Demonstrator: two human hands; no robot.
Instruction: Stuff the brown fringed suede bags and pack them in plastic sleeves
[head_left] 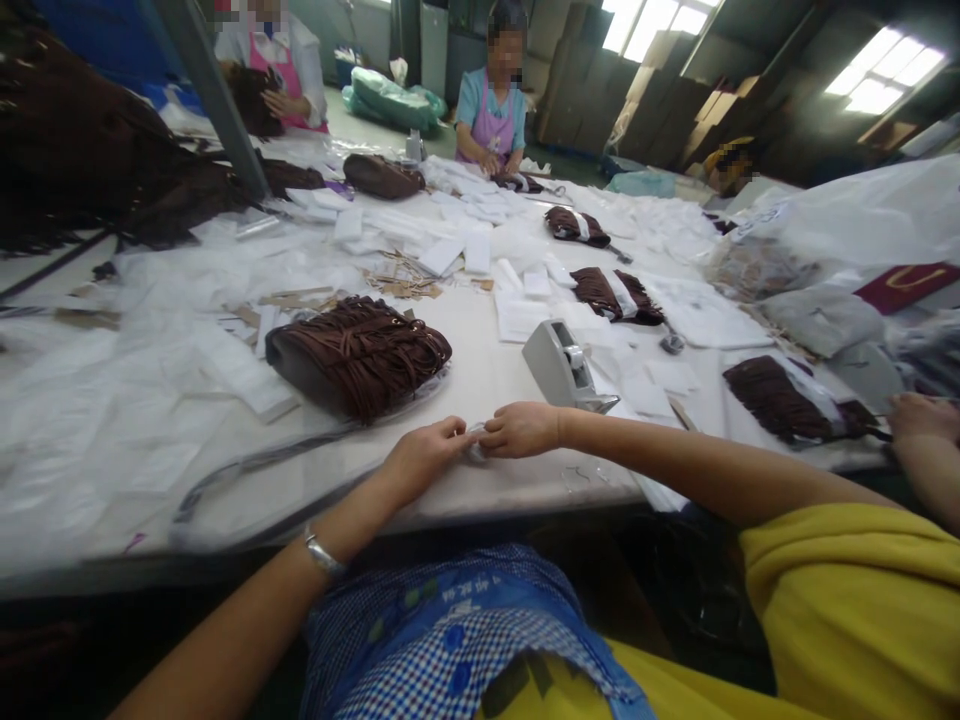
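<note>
My left hand (420, 457) and my right hand (520, 430) meet near the front edge of the white table (487, 380). Both pinch a small clear piece (474, 444) between their fingertips; it is too small to name. A brown fringed bag (358, 352) lies just beyond my left hand. A grey tape dispenser (564, 364) stands just beyond my right hand. A silver bracelet (322, 553) circles my left wrist.
White paper sheets and plastic bags (112, 400) litter the table, with more brown fringed bundles (616, 294) (787, 400) to the right. Two people (491, 110) (277, 70) work at the far end. Another person's hand (919, 415) rests at the right edge.
</note>
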